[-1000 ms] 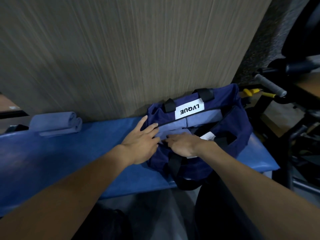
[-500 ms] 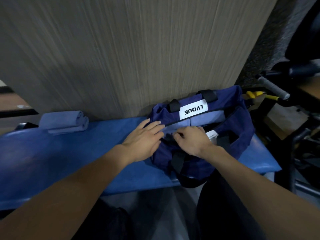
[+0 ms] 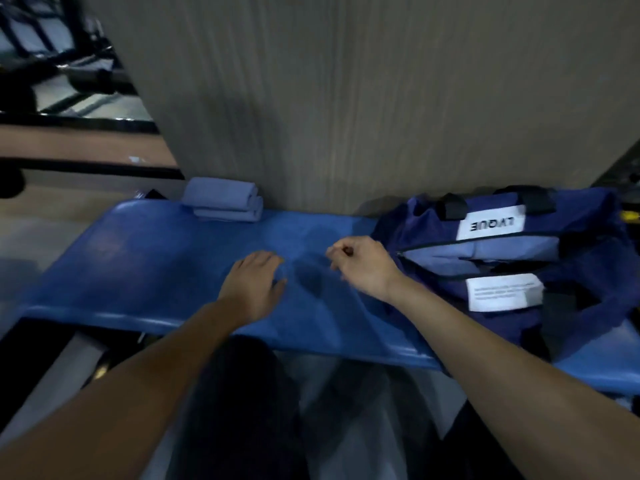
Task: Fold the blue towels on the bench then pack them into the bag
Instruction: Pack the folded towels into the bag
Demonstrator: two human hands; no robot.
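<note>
A navy bag with a white label lies open at the right end of the blue bench. Light blue folded towels show inside its opening. More folded light blue towels are stacked at the bench's back edge against the wall. My left hand hovers palm down over the middle of the bench, fingers loosely curled and holding nothing. To the right of it, just left of the bag, my right hand has loosely curled fingers and holds nothing.
A grey wood-grain wall panel rises directly behind the bench. Dark gym equipment stands at the far left. Floor shows below the bench's front edge, with my dark-clothed legs there.
Both hands have left the bag's opening and moved left over the bare bench. The view has swung left, so the bag now sits at the right edge.
</note>
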